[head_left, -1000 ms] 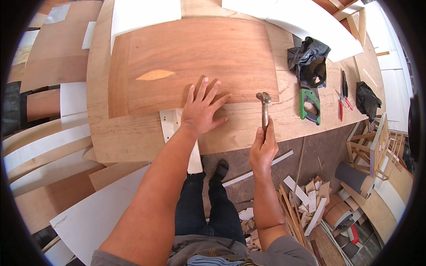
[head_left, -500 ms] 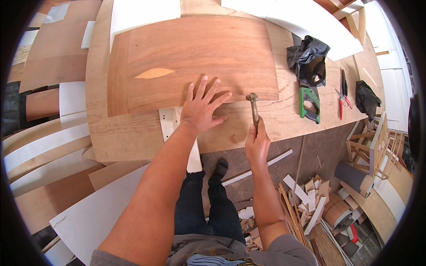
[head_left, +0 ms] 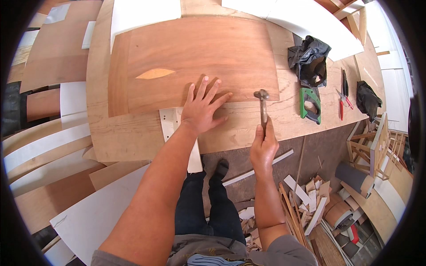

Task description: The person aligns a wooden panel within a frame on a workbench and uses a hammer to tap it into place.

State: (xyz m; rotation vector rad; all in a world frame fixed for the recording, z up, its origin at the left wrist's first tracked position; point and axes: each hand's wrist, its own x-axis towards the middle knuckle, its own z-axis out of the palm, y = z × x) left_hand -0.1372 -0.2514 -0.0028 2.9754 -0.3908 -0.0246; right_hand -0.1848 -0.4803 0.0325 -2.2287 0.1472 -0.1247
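A reddish-brown plywood panel lies on the plywood workbench, with a pale leaf-shaped patch on its left part. My left hand is spread flat across the panel's near edge, fingers apart and holding nothing. A hammer stands up from the fist of my right hand, its head close to the panel's near right corner. Whether the head touches the panel I cannot tell. Below my left wrist a white strip with small holes sticks out from under the panel.
To the right on the bench lie a green-handled saw, black plastic bags, and red-handled pliers. Stacked boards fill the left side. A heap of wood offcuts and a white strip lie on the floor.
My right hand has moved a little to the right with the hammer, whose head is now nearer the panel's right corner. My left hand stays in place.
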